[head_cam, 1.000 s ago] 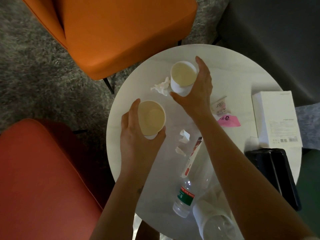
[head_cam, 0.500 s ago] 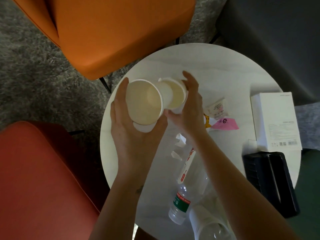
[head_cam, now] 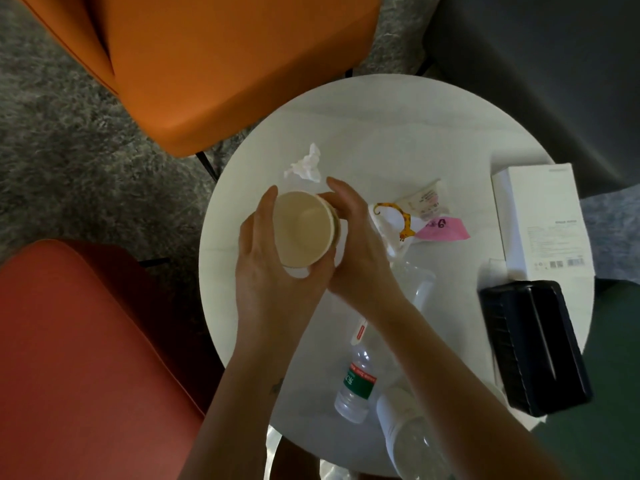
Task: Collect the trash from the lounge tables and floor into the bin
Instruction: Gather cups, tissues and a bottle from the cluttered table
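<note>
We cannot read the small print on the white box (head_cam: 540,223); the near clear bottle (head_cam: 414,441) runs off the bottom edge, and the right forearm hides the wrapper (head_cam: 360,332)

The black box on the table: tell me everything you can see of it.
The black box is a dark, oblong, rectangular case with rounded corners, apparently plastic or leatherette with a faint sheen. A long narrow slot runs down the middle of its top, like a tissue holder's, though no tissue shows. It lies flat on the right part of the round white table, its near end at the table's edge, slightly skewed. Its far end meets or slightly overlaps the white carton. Neither hand touches it.
</note>
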The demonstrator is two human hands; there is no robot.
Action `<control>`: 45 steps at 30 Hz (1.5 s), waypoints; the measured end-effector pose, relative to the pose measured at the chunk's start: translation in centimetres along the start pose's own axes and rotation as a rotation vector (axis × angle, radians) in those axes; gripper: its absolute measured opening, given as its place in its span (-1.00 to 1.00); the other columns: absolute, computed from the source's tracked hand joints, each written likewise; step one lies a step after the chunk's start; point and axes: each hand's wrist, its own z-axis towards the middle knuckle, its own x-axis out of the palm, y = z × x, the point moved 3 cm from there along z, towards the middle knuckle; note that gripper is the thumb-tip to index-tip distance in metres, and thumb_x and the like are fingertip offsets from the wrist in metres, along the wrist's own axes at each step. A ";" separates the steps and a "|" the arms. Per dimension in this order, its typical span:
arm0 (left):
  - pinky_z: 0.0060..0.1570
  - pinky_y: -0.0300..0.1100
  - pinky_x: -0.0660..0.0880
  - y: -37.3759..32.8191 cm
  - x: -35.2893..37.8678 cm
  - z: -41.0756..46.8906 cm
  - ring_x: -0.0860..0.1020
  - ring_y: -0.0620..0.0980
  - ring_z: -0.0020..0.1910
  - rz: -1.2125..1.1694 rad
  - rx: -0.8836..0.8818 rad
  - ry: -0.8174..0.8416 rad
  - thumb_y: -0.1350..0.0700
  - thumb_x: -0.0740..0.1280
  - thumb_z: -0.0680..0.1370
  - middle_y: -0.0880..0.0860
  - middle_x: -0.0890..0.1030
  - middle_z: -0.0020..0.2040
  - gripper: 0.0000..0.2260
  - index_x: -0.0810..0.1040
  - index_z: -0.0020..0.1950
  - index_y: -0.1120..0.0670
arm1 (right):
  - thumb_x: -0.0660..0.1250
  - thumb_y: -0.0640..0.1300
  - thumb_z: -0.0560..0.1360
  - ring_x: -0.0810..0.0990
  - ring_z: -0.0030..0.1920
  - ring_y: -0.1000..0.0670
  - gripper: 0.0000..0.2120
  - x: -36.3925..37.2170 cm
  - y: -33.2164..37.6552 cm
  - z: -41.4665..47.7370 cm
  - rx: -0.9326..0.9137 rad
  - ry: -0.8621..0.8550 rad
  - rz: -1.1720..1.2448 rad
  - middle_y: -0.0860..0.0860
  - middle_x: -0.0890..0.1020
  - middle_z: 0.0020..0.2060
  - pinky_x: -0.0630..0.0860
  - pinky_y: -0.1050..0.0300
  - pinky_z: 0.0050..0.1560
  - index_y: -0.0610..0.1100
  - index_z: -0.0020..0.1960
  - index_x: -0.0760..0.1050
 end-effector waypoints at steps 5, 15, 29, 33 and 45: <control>-0.03 -0.74 0.15 0.6 0.4 -1.5 0.21 -0.41 0.10 -0.048 -0.056 0.020 0.03 0.50 0.35 0.10 0.40 0.31 -0.23 0.22 0.47 0.10 | 0.51 -0.23 0.31 0.47 0.17 0.06 -0.18 -0.1 1.2 -2.4 -0.009 0.046 0.041 0.06 0.46 0.13 0.47 0.13 0.19 -0.11 0.42 0.10; -0.01 -0.73 0.13 -1.4 -1.7 -7.7 0.28 -0.33 0.07 -0.016 0.003 -0.141 -0.01 0.50 0.33 0.13 0.46 0.22 -0.29 0.35 0.40 0.16 | 0.52 -0.18 0.32 0.37 0.26 0.21 -0.16 -4.1 2.9 -7.4 -0.028 0.132 0.018 0.06 0.39 0.26 0.31 0.41 0.23 0.06 0.40 0.08; -0.01 -0.72 0.13 -3.9 -2.7 -19.0 0.36 -0.21 -0.01 -0.024 0.003 -0.195 -0.06 0.45 0.28 0.10 0.47 0.13 -0.29 0.40 0.35 0.20 | 0.40 -0.04 0.36 0.37 0.26 0.11 -0.35 -12.3 0.4 -21.9 0.074 0.010 -0.183 0.29 0.31 0.24 0.35 0.03 0.29 -0.16 0.38 0.27; 0.01 -0.60 0.19 -3.1 -2.8 -20.3 0.38 -0.08 0.08 0.001 -0.030 -0.192 0.00 0.50 0.29 0.21 0.49 0.18 -0.30 0.39 0.36 0.18 | 0.37 -0.14 0.30 0.39 0.28 -0.10 -0.34 -13.6 -1.3 -23.8 0.119 -0.034 -0.303 0.02 0.39 0.25 0.30 -0.23 0.29 -0.22 0.37 0.29; 0.00 -0.58 0.19 -2.5 -2.4 -22.2 0.26 -0.33 0.04 0.014 -0.006 -0.139 0.04 0.52 0.29 0.15 0.49 0.17 -0.29 0.38 0.37 0.18 | 0.56 -0.32 0.21 0.47 0.19 -0.25 -0.26 -13.4 -2.8 -23.9 0.115 -0.124 -0.396 -0.25 0.45 0.21 0.46 -0.29 0.11 -0.31 0.31 0.33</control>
